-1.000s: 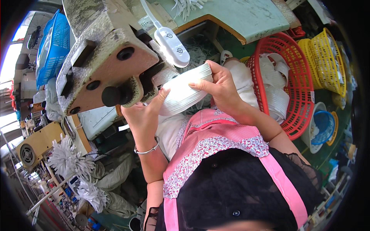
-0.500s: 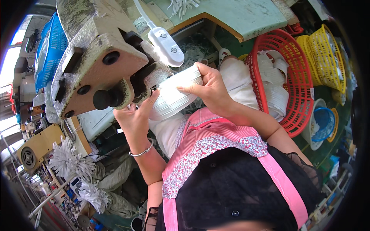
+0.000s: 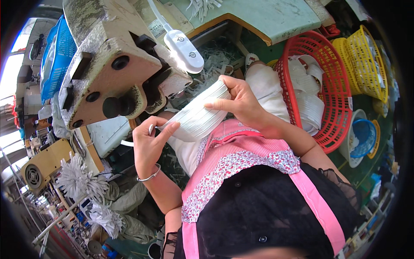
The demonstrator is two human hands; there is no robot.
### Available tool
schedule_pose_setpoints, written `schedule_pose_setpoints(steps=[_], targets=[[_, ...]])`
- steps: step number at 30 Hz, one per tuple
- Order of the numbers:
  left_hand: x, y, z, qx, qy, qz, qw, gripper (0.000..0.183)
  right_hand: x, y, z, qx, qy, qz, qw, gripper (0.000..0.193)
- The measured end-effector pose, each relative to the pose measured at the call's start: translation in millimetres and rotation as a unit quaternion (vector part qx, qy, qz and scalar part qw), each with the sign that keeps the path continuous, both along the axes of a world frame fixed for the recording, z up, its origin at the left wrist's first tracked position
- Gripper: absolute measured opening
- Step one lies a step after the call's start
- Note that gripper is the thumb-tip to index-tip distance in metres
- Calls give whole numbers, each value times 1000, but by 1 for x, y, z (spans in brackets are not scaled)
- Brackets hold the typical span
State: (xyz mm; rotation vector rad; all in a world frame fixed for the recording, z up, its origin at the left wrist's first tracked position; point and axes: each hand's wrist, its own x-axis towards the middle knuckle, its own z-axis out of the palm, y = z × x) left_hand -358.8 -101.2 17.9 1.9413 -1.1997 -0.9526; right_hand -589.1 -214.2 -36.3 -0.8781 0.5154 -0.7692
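Note:
Between both hands I stretch a curved white fabric band [image 3: 200, 114] with rows of lengthwise ridges. My right hand [image 3: 242, 102] pinches its right end, thumb on the face and fingers behind. At its left end my left hand [image 3: 152, 137] grips the edge between thumb and fingers. A narrow white strip [image 3: 127, 143] sticks out to the left of that hand; whether it joins the band is hidden. Just above the hands looms a worn sewing machine head [image 3: 118, 73], apart from the band. A white lamp control [image 3: 184, 51] is attached to its far side.
To the right stands a red basket [image 3: 345, 108] of white ridged pieces, with yellow baskets [image 3: 366, 64] and a blue basin [image 3: 362, 138] beyond. A pale green tabletop [image 3: 280, 21] lies ahead. White strip bundles [image 3: 79, 181] hang at left, below a blue basket [image 3: 58, 56].
Both hands have drawn the band away from the machine head and nearer my lap. The left hand has come lower, and a gap now shows between band and machine.

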Motion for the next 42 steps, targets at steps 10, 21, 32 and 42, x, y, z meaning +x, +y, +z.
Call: schedule_pose_setpoints(steps=[10,21,32,42], targets=[[-37,-4,-24,-84,445,108,885,11,-72,-36,-16,0,-9,-141,990,23],[-76,-27,-29,-172,327,206,906,20,-84,-46,-32,33,2,-200,979,19],[-75,-33,-27,-209,180,205,939,15,-77,-51,-42,58,-7,-189,980,18],[-72,-36,-29,-219,156,218,938,15,-74,-52,-40,62,-11,-186,981,19]])
